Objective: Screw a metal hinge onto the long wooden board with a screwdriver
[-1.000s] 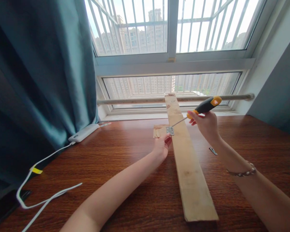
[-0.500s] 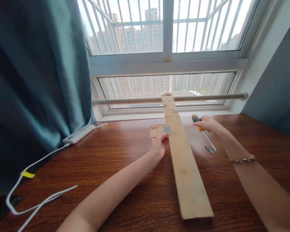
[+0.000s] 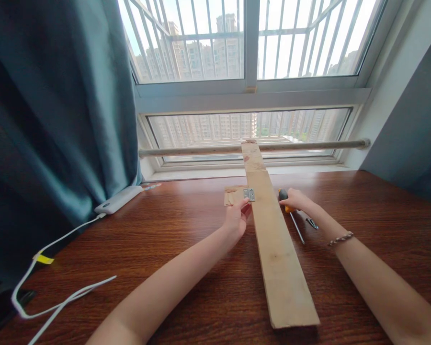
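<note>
A long pale wooden plank (image 3: 276, 239) lies on the brown wooden table (image 3: 187, 239), running away from me toward the window. A small metal hinge (image 3: 249, 194) joins its left edge to a small wood piece (image 3: 233, 195). My left hand (image 3: 237, 218) rests against the plank's left edge just below the hinge, its fingers curled and pressed on the wood. Right of the plank, my right hand (image 3: 297, 201) is closed round the orange-and-black screwdriver (image 3: 290, 211), low at the table, with the shaft pointing toward me.
A couple of loose screws (image 3: 311, 223) lie right of the screwdriver. A white power bank (image 3: 118, 200) with white cables (image 3: 57, 287) sits at the left by the teal curtain (image 3: 57, 120). A wooden rod (image 3: 201, 151) spans the window sill behind the plank.
My right hand took the screwdriver off the hinge, swung it right and down, and brought it low beside the plank. The left hand stayed by the hinge.
</note>
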`<state>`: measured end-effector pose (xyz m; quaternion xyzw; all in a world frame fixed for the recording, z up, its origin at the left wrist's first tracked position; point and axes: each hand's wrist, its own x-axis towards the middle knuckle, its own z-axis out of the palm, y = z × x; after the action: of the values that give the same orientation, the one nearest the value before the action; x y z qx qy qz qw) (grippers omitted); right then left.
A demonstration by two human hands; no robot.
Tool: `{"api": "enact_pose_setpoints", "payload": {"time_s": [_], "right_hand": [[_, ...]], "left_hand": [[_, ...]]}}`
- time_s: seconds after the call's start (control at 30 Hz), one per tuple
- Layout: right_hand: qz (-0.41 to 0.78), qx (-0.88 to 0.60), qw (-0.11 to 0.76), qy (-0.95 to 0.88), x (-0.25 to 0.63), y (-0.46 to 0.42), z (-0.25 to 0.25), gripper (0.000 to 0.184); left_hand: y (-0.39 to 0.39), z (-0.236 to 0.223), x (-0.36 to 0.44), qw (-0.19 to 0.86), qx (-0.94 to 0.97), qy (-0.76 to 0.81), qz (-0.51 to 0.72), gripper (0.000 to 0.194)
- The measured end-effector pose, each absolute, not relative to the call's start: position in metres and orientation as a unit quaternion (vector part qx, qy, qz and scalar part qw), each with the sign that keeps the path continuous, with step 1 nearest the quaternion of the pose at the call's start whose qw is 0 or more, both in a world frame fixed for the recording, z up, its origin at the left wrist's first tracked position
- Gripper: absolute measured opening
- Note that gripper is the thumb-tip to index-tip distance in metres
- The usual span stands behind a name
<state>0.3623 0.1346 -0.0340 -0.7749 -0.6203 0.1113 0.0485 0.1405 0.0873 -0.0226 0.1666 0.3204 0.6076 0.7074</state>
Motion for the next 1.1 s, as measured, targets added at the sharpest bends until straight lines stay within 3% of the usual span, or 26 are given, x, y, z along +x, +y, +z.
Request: {"api": "enact_pose_setpoints", "payload": {"time_s": [0.4, 0.6, 0.87, 1.1], "right_hand": [[0.159, -0.764, 0.032, -0.625, 0.363, 0.129, -0.025, 0.042], [0.211, -0.761, 0.03, -0.613, 0.382, 0.125, -0.006, 0.052], [0.296, -0.787, -0.063, -0.539, 0.418, 0.109, 0.009, 0.02], [0.333, -0.781, -0.114, -0.515, 0.417, 0.106, -0.004, 0.014]], "left_hand": [[0.088, -0.024, 0.141, 0.711, 0.169, 0.313, 0.607, 0.019], [0.087, -0.021, 0.14, 0.713, 0.174, 0.32, 0.599, 0.016], [0.088, -0.023, 0.142, 0.708, 0.173, 0.31, 0.61, 0.017], [0.089, -0.024, 0.141, 0.71, 0.173, 0.306, 0.61, 0.019]]}}
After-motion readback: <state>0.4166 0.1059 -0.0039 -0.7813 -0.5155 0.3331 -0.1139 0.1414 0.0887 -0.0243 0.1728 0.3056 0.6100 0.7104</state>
